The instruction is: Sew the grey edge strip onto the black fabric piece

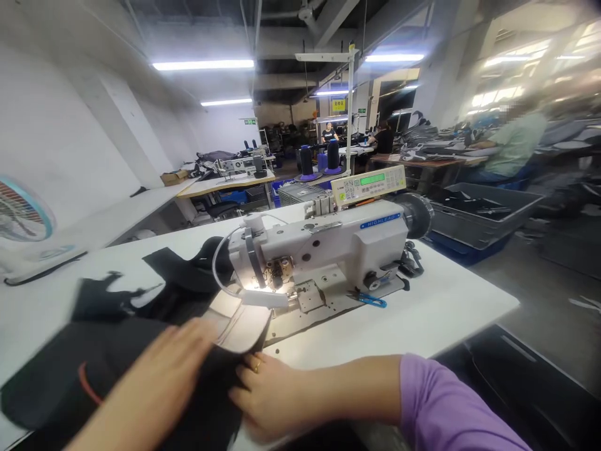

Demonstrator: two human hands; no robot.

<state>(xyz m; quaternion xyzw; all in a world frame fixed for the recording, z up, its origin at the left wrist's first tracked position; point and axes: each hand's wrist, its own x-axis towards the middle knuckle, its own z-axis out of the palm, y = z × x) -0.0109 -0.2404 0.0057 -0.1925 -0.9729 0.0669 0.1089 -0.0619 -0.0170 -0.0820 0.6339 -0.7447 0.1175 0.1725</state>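
Note:
A black fabric piece (213, 391) with a beige panel (244, 326) on it lies at the needle end of a white sewing machine (328, 238). My left hand (176, 351), blurred by motion, rests flat over the black fabric, its fingertips near the panel's left edge. At the fabric's right edge, my right hand (275, 388) is closed with curled fingers gripping the black fabric just below the panel. The machine's lamp lights the needle area, and a white guard hides part of the panel's upper edge.
Blue thread snips (373, 300) lie on the machine bed. More black fabric pieces (183, 269) are at the table's left, near a fan (23, 210). Beyond the right table edge stands a grey bin (483, 213). A person (514, 144) sits farther right.

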